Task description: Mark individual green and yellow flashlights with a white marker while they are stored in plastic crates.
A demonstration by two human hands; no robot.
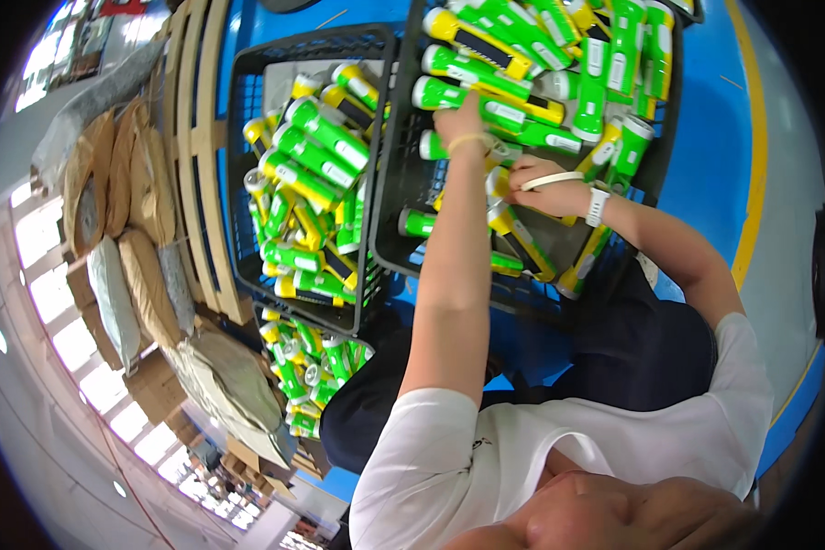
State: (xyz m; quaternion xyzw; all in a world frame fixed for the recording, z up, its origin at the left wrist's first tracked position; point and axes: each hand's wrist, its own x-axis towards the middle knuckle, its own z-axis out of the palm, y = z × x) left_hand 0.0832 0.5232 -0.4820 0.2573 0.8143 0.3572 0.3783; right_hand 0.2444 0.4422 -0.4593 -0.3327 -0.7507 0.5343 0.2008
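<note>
Left hand [458, 124], fingers curled, rests on a green flashlight [486, 103] in the right crate [387, 229]; whether it grips, cannot tell. Right hand [545, 188] pinches closed on a yellow-green flashlight [513, 234] low in that crate, a pale band looped over its knuckles. Flashlights look like hard, glossy plastic cylinders, probably light and stiff, somewhat slick; best taken around the barrel. Left crate [238, 183], black lattice, holds more. Beyond: wooden pallet [202, 156], stuffed sacks [128, 266], blue floor [706, 137].

- Left hand [461, 124] reaches onto green-yellow torches [486, 92] in the right crate [387, 247].
- Right hand [545, 192] grips a torch [513, 229].
- Left crate [247, 73] holds more.
</note>
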